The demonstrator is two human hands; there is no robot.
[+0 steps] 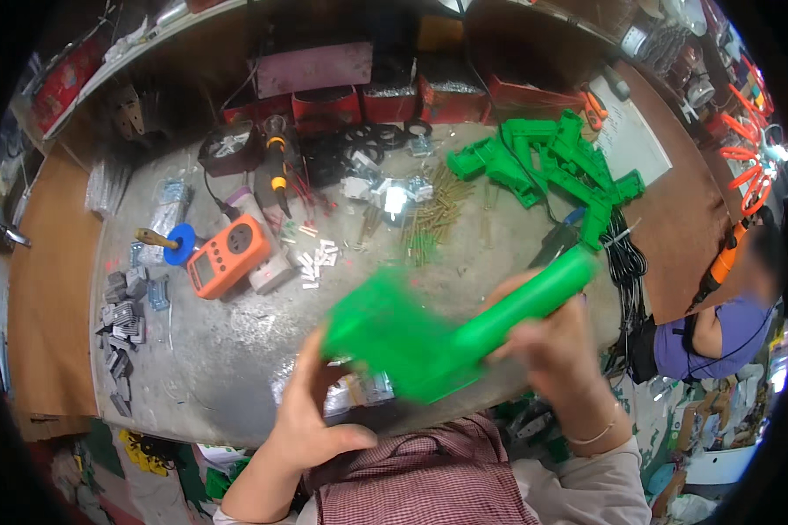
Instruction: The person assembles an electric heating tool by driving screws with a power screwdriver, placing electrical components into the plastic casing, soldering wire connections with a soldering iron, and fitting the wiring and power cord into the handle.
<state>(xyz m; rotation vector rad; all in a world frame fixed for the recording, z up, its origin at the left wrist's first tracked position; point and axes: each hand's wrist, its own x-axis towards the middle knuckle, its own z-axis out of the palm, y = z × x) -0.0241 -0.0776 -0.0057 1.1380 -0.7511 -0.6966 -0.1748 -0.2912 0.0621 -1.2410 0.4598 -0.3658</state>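
A green plastic power-tool housing [403, 332], blurred by motion, is held tilted above the near part of the bench. My right hand [556, 341] is closed around its long handle end. At the broad left end, my left hand [311, 402] has its fingers against the housing, partly hidden behind it, with the thumb reaching out below. Under the housing lie some clear plastic packets [350, 394], partly covered. More green housings [552, 162] are piled at the back right. Brass-coloured screws [433, 214] lie heaped beyond my hands.
An orange socket meter [229, 256] and small white parts [320, 262] lie left of centre. A soldering iron [277, 166] stands behind them. Grey blocks [123, 324] line the left edge. Black cables [626, 262] hang at the right; a person in purple [718, 341] is beyond.
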